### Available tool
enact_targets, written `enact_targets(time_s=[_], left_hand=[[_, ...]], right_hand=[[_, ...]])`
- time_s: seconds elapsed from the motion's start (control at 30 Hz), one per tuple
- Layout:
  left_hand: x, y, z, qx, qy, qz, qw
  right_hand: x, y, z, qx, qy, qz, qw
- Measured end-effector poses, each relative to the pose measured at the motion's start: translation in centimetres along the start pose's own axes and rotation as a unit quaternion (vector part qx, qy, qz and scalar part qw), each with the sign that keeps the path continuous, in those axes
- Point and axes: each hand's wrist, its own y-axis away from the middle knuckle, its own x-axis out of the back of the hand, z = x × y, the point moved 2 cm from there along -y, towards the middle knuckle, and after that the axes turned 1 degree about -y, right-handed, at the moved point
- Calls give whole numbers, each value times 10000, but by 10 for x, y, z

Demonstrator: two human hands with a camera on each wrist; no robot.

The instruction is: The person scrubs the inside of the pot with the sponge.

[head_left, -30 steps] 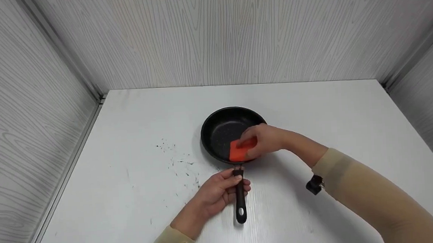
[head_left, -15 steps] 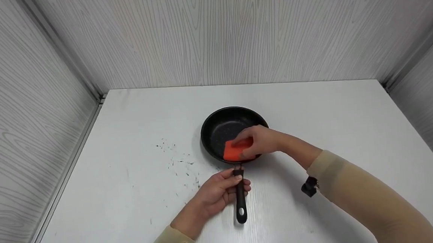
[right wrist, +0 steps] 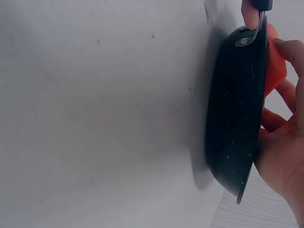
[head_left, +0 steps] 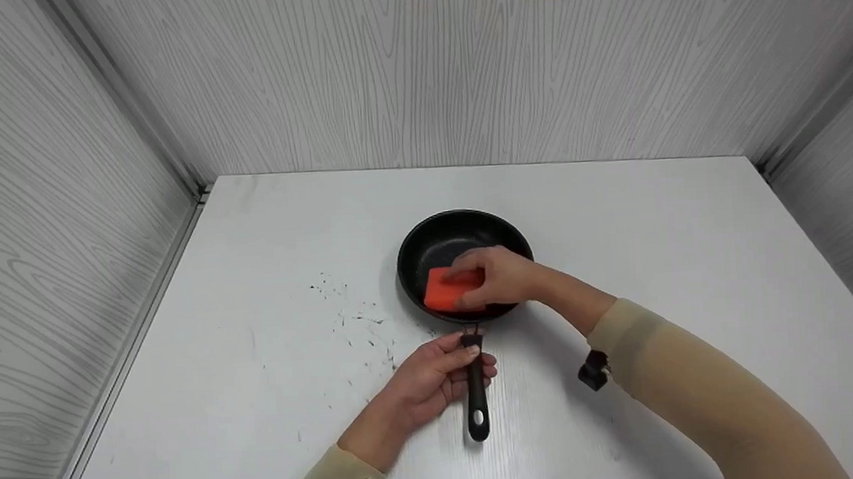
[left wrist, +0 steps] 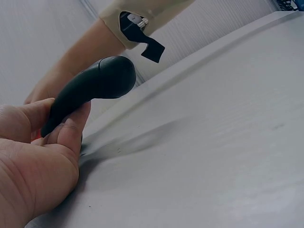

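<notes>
A black frying pan (head_left: 463,230) lies at the middle of the white table, its handle (head_left: 477,407) pointing toward me. My left hand (head_left: 428,380) grips the handle near the pan, thumb on top and fingers beneath. Inside the pan my right hand (head_left: 499,276) holds an orange-red sponge (head_left: 444,290) against the near left part of the inner surface. In the left wrist view the rounded handle end (left wrist: 116,76) sticks out past the left fingers. The right wrist view shows the speckled outside of the pan (right wrist: 232,109), with the sponge (right wrist: 275,69) partly hidden behind its rim.
Small dark specks and scraps (head_left: 357,318) are scattered on the white table (head_left: 261,442) left of the pan. Pale wood-grain panels (head_left: 416,70) stand behind the table and along both sides.
My right hand has slid the sponge leftward and slightly away from me across the pan, from near the handle to the near left. The left hand keeps its grip on the handle.
</notes>
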Motion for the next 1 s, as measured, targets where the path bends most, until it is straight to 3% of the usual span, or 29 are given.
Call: enact_targets(time_s=[0.33, 0.57, 1.0], left_hand=[[-2, 1, 1, -2, 32, -7, 10000], [-1, 2, 1, 1, 5, 22, 10000], [-1, 2, 1, 50, 22, 80, 10000]], right_hand=[[-8, -12, -5, 38, 152, 233, 9996], [-14, -21, -4, 145, 545, 364, 9977], [-16, -31, -5, -170, 841, 558, 9947]])
